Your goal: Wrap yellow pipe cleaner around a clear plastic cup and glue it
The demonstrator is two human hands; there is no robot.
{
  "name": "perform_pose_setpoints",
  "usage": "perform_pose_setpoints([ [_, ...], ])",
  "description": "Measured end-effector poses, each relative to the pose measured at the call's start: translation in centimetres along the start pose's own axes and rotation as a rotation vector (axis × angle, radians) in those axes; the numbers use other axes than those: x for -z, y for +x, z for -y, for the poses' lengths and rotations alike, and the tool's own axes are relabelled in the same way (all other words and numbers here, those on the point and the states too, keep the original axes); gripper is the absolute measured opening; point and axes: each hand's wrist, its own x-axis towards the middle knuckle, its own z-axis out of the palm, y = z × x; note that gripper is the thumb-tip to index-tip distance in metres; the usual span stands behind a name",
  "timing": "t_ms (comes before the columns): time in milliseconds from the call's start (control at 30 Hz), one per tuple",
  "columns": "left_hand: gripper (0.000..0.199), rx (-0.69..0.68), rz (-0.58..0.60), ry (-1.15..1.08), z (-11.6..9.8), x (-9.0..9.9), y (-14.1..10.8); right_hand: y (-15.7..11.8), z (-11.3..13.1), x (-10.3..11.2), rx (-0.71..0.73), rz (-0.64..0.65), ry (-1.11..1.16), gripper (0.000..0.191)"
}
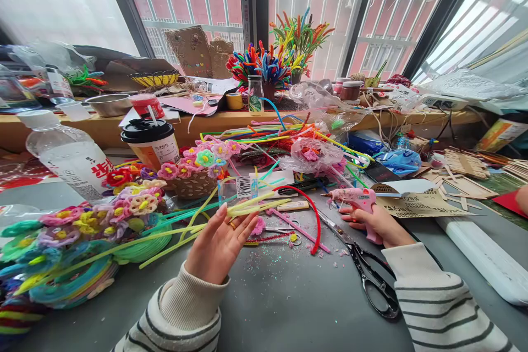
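My left hand (216, 243) is palm up with its fingers stretched out, beside a loose bunch of pale yellow pipe cleaners (253, 204). Whether it touches them I cannot tell. My right hand (383, 225) is around the handle of a pink hot glue gun (350, 196), whose nozzle points left. Large black-handled scissors (373, 278) lie open-handled just below that hand. Between my hands are a curved red pipe cleaner (317, 225), a pink pipe cleaner (301, 232), a small pair of scissors (284, 230) and scattered glitter.
Pipe cleaner flowers (136, 206) and a woven basket (192, 184) crowd the left, near a plastic bottle (70, 154) and a lidded paper cup (150, 143). A sandpaper sheet (424, 203) and wooden sticks (466, 162) lie right. Another person's hand (523, 198) shows at the right edge.
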Motion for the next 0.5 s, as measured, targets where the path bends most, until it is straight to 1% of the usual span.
perform_pose_setpoints([
  [100, 0.053, 0.005, 0.0, -0.007, 0.0, 0.0, 0.0, -0.4, 0.2, -0.5, 0.028, -0.023, 0.033, 0.037],
  [200, 0.054, 0.005, 0.007, -0.024, 0.0, 0.1, 0.1, -0.7, 0.3, -0.7, 0.047, -0.048, 0.017, 0.033],
  [300, 0.055, 0.027, 0.023, -0.033, 0.1, 0.2, 0.1, -0.9, 0.5, -0.1, 0.041, -0.077, -0.047, 0.025],
  [367, 0.056, 0.024, 0.034, -0.027, 0.2, 0.1, 0.1, -1.0, 0.7, 0.5, 0.034, -0.102, -0.096, 0.032],
  [500, 0.054, 0.023, 0.008, -0.012, 0.2, -0.2, -0.2, -1.4, 1.2, 1.4, 0.095, -0.197, -0.106, 0.041],
])
